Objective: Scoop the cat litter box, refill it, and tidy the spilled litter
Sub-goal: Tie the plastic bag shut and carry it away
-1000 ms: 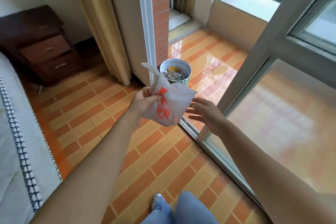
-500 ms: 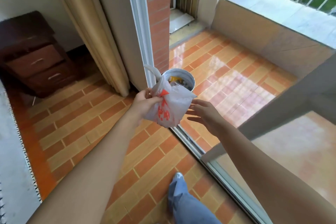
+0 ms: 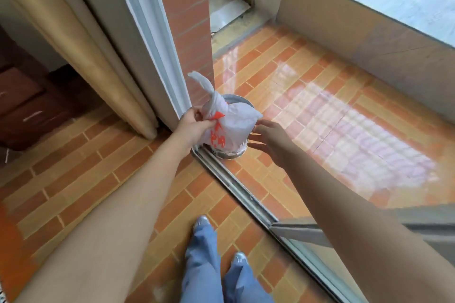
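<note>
My left hand (image 3: 194,125) grips the twisted neck of a tied white plastic bag (image 3: 234,125) with red print. The bag hangs right over a round metal bin (image 3: 230,154) that stands on the balcony floor just past the sliding-door track; the bag hides most of the bin, leaving only parts of its rim and base in sight. My right hand (image 3: 268,138) is stretched out with straight fingers beside the bag's right side, close to it, holding nothing.
The sliding-door track (image 3: 241,194) runs diagonally across the orange tiled floor. A brick pillar (image 3: 187,19) and white door frame (image 3: 147,32) stand behind the bin. A beige curtain (image 3: 81,51) and dark wooden drawers (image 3: 22,106) are at left. My feet (image 3: 216,241) are below.
I have stepped closer to the doorway. The bag in my left hand has moved forward and now covers the bin, whose contents showed before. The right hand stays open beside it.
</note>
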`<state>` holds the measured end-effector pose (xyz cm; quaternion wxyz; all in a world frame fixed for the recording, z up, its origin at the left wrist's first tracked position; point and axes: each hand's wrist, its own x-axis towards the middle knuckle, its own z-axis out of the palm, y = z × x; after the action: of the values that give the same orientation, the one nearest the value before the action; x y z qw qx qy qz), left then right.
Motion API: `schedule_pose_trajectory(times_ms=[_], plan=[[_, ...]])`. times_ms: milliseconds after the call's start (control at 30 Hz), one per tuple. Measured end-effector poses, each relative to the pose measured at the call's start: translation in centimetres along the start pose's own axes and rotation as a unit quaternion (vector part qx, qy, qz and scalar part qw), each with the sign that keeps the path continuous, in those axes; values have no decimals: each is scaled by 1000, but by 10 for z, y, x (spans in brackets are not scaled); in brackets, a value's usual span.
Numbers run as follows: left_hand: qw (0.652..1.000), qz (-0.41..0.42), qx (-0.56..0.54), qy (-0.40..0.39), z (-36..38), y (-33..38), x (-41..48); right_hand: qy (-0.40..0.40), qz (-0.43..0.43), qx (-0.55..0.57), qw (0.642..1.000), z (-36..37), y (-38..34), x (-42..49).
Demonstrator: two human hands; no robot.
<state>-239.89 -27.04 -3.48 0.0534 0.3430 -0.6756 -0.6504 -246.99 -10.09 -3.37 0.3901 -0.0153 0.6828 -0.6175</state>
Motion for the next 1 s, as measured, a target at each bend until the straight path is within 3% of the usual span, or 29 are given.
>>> schedule_pose_trajectory(times_ms=[500, 1000], plan=[[993, -53, 71, -75, 27, -62, 265, 94, 72, 9, 993, -13, 27, 259], [979, -113, 126, -113, 74, -235, 417, 88, 149, -71, 982, -34, 174, 422]])
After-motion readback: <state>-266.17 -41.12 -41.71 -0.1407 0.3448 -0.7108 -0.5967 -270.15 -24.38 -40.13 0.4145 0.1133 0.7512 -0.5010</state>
